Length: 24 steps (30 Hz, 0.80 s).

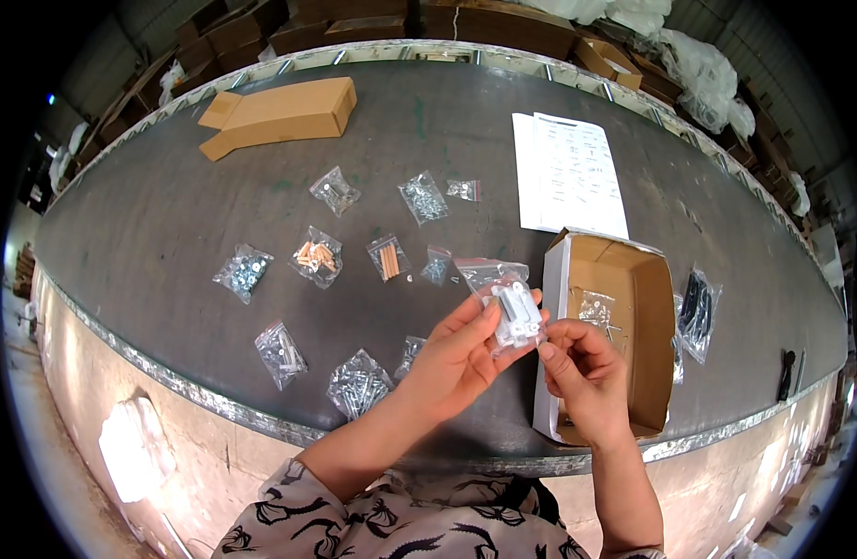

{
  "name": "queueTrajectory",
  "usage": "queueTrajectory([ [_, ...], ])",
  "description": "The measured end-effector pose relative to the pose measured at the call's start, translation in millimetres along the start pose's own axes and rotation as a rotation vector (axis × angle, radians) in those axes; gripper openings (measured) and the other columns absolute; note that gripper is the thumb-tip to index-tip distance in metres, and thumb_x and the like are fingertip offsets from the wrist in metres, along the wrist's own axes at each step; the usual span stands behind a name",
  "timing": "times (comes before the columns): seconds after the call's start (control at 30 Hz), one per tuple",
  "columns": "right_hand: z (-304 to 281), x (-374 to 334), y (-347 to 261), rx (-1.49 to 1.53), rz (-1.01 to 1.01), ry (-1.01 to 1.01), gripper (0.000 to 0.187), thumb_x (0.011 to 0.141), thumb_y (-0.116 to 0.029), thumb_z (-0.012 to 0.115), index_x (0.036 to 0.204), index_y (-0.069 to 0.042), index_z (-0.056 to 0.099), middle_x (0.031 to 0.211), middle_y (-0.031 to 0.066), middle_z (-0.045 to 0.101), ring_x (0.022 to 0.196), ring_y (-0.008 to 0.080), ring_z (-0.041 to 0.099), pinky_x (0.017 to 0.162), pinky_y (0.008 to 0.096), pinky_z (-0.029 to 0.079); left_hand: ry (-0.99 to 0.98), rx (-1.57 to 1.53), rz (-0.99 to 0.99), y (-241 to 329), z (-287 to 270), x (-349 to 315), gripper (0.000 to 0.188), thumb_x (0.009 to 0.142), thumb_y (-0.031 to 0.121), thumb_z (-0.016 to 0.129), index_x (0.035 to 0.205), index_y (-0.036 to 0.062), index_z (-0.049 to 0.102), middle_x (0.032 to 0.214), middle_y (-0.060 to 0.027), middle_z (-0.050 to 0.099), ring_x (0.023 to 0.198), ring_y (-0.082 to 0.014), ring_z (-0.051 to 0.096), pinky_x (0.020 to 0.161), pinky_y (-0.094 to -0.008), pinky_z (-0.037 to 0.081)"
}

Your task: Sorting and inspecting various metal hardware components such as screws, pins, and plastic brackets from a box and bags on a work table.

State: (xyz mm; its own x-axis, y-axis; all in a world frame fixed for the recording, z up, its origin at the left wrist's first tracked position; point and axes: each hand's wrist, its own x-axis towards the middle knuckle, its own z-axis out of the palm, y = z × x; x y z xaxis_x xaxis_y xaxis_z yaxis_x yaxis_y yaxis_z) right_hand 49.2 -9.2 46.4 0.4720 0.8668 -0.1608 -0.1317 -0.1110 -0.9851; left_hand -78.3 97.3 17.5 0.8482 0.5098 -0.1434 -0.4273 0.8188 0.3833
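Observation:
My left hand (464, 359) holds a clear zip bag of white plastic parts (517, 315) up over the table, its thumb across the front. My right hand (585, 368) is closed in a pinch at the lower right corner of that bag; the fingertips partly cover what they grip. Just under and beside my right hand stands an open cardboard box (645, 373) with a small bag of parts (595, 307) and loose pieces inside. Left of my left hand lie a bag of wooden dowels (388, 258) and a small bag of screws (437, 265).
Around the dark table (186, 205) lie several hardware bags, among them a bag of long bolts (359, 384). Printed sheets (578, 177) lie behind the box. A folded brown carton (284, 114) rests far left; bagged black parts (699, 314) and a screwdriver (786, 374) are right.

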Motion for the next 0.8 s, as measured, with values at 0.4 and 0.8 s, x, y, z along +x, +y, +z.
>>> queueTrajectory([
  [0.4, -0.8, -4.3, -7.0, 0.032, -0.008, 0.018, 0.015, 0.085, -0.005, 0.063, 0.099, -0.001, 0.059, 0.070, -0.0043, 0.053, 0.059, 0.0020, 0.045, 0.052, 0.0169, 0.037, -0.124, -0.105, -0.035, 2.3, 2.8, -1.8, 0.045, 0.097, 0.019, 0.038, 0.137, 0.0027, 0.028, 0.141, -0.0229, 0.030, 0.129, -0.0362, 0.033, 0.108, -0.0459, 0.030],
  [0.8, -0.3, -4.4, -7.9, 0.029, -0.020, 0.024, 0.013, 0.085, -0.005, 0.063, 0.098, -0.001, 0.059, 0.071, -0.0041, 0.054, 0.059, 0.0016, 0.044, 0.051, 0.0169, 0.036, -0.184, -0.105, -0.038, 4.5, 4.6, -2.2, 0.044, 0.097, 0.015, 0.034, 0.139, 0.0045, 0.025, 0.139, -0.0190, 0.034, 0.129, -0.0317, 0.036, 0.108, -0.0432, 0.029],
])
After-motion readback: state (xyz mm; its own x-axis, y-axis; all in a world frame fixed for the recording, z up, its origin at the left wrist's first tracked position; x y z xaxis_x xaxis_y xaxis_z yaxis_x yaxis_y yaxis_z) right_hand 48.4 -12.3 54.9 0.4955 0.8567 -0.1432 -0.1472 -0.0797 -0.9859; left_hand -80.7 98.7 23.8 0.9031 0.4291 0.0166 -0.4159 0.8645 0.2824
